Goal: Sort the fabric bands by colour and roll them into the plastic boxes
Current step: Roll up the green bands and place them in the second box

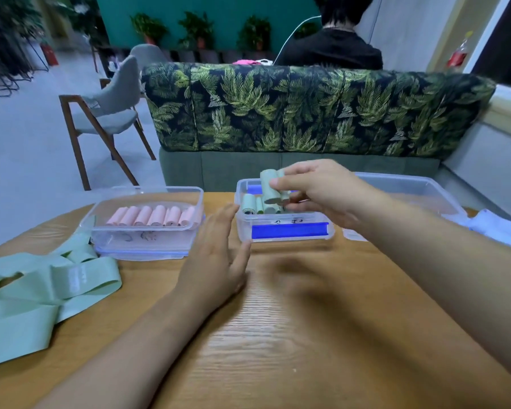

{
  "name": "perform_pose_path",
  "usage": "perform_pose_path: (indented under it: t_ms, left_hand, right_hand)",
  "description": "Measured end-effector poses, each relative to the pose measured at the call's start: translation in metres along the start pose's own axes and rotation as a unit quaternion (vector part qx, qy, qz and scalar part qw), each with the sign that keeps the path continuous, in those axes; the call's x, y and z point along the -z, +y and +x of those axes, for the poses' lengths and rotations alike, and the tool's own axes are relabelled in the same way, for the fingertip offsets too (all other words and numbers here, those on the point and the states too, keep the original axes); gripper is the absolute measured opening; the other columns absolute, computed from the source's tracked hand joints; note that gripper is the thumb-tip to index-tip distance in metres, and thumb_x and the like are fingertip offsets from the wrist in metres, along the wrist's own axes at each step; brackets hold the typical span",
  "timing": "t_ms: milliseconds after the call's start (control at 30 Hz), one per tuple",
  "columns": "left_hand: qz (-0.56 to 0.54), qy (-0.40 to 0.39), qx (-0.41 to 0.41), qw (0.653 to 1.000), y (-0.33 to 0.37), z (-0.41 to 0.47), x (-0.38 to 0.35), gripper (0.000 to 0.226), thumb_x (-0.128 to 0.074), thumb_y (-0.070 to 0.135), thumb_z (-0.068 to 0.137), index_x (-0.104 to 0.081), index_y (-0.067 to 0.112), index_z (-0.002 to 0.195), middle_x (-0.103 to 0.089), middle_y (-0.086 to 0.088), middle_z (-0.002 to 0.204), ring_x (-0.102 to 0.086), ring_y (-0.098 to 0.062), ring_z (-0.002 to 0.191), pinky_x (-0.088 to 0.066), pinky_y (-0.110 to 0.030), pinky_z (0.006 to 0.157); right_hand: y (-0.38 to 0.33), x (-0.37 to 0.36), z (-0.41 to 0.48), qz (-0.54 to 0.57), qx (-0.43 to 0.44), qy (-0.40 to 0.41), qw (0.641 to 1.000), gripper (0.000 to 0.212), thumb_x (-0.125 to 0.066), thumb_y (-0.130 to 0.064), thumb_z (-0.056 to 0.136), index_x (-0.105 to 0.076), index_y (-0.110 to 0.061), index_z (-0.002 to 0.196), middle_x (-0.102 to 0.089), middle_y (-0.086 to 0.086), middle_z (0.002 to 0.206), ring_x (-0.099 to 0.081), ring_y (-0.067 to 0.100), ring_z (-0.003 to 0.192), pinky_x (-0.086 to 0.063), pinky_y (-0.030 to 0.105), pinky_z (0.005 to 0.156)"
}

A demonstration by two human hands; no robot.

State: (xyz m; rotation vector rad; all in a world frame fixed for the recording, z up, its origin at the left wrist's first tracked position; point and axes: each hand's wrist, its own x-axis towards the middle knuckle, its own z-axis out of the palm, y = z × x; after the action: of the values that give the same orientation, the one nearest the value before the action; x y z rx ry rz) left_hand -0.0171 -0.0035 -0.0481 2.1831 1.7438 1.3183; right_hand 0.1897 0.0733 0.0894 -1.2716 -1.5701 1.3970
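Observation:
My right hand (319, 190) pinches a rolled green band (270, 184) just above the middle plastic box (283, 231), which holds several green rolls (258, 206). My left hand (216, 261) hovers flat above the table, fingers straight, just left of that box and holding nothing. The left plastic box (148, 231) contains a row of several pink rolls (157, 215). Loose green bands (42, 287) lie unrolled in a heap at the table's left edge.
A third clear box (410, 190) stands at the right, with white material (496, 228) beside it. The wooden table (292, 335) is round-edged. Beyond it are a leaf-patterned sofa (307, 110), a grey chair (109, 113) and a seated person (334, 42).

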Motion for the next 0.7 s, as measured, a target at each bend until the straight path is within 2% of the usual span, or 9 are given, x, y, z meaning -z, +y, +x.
perform_pose_path:
  t_ms: [33, 100, 233, 333, 467, 567, 600, 700]
  left_hand:
    - [0.006, -0.013, 0.006, 1.0, -0.002, 0.0, -0.002, 0.066, -0.06, 0.032, 0.102, -0.037, 0.016, 0.161, -0.04, 0.001, 0.165, -0.027, -0.007, 0.155, -0.026, -0.038, 0.128]
    - [0.009, -0.041, 0.012, 0.999, -0.003, 0.0, -0.003, 0.07, -0.063, 0.027, 0.101, -0.032, 0.018, 0.164, -0.037, 0.004, 0.168, -0.021, -0.005, 0.157, -0.021, -0.038, 0.13]
    - [0.009, -0.067, 0.027, 0.997, -0.004, 0.002, -0.004, 0.068, -0.059, 0.031, 0.102, -0.031, 0.023, 0.164, -0.041, 0.007, 0.166, -0.033, -0.012, 0.152, -0.026, -0.038, 0.128]
    - [0.018, -0.081, 0.029, 0.996, -0.009, 0.002, -0.006, 0.066, -0.051, 0.04, 0.102, -0.032, 0.023, 0.163, -0.044, 0.007, 0.163, -0.038, -0.016, 0.152, -0.02, -0.041, 0.13]
    - [0.021, -0.086, 0.032, 0.996, -0.011, 0.001, -0.008, 0.065, -0.045, 0.045, 0.103, -0.032, 0.023, 0.163, -0.046, 0.006, 0.161, -0.039, -0.016, 0.151, -0.021, -0.048, 0.129]
    - [0.015, -0.086, 0.038, 0.995, -0.009, 0.0, -0.008, 0.063, -0.042, 0.046, 0.105, -0.033, 0.022, 0.163, -0.047, 0.005, 0.161, -0.039, -0.017, 0.151, -0.023, -0.049, 0.128]
    - [0.014, -0.086, 0.041, 0.995, -0.008, 0.0, -0.008, 0.063, -0.042, 0.046, 0.106, -0.032, 0.022, 0.163, -0.047, 0.005, 0.16, -0.039, -0.017, 0.151, -0.025, -0.048, 0.127]
    - [0.01, -0.086, 0.053, 0.995, -0.006, -0.001, -0.007, 0.062, -0.045, 0.043, 0.106, -0.031, 0.024, 0.163, -0.053, 0.004, 0.152, -0.042, -0.018, 0.146, -0.032, -0.047, 0.124]
  right_hand:
    - [-0.004, -0.003, 0.014, -0.017, -0.019, 0.01, 1.0, 0.024, -0.085, -0.013, 0.088, -0.072, -0.009, 0.107, -0.073, 0.008, 0.092, -0.072, 0.019, 0.07, -0.063, 0.048, 0.095]
    - [-0.006, -0.011, 0.037, -0.076, -0.056, 0.015, 0.995, 0.026, -0.083, -0.012, 0.088, -0.069, -0.006, 0.108, -0.071, 0.012, 0.095, -0.075, 0.025, 0.073, -0.064, 0.048, 0.091]
    - [-0.005, -0.026, 0.061, -0.197, -0.112, 0.001, 0.974, 0.026, -0.082, -0.014, 0.089, -0.065, -0.001, 0.103, -0.067, 0.012, 0.088, -0.075, 0.026, 0.073, -0.066, 0.037, 0.072]
    - [-0.007, -0.038, 0.069, -0.261, -0.152, -0.015, 0.953, 0.03, -0.083, -0.017, 0.089, -0.066, -0.001, 0.108, -0.066, 0.012, 0.093, -0.069, 0.025, 0.071, -0.061, 0.032, 0.062]
    - [-0.004, -0.049, 0.075, -0.316, -0.176, -0.028, 0.932, 0.029, -0.081, -0.02, 0.091, -0.066, -0.004, 0.109, -0.068, 0.011, 0.097, -0.063, 0.022, 0.065, -0.056, 0.03, 0.062]
    - [0.0, -0.055, 0.078, -0.342, -0.19, -0.026, 0.92, 0.031, -0.083, -0.025, 0.088, -0.07, -0.004, 0.106, -0.071, 0.008, 0.094, -0.068, 0.026, 0.077, -0.06, 0.036, 0.084]
    - [0.001, -0.056, 0.078, -0.361, -0.195, -0.03, 0.912, 0.031, -0.083, -0.028, 0.087, -0.072, -0.004, 0.103, -0.072, 0.007, 0.092, -0.068, 0.027, 0.079, -0.059, 0.035, 0.086]
    - [-0.001, -0.06, 0.072, -0.433, -0.192, -0.03, 0.88, 0.02, -0.078, -0.033, 0.089, -0.071, -0.014, 0.09, -0.071, 0.003, 0.084, -0.062, 0.025, 0.071, -0.049, 0.029, 0.068]
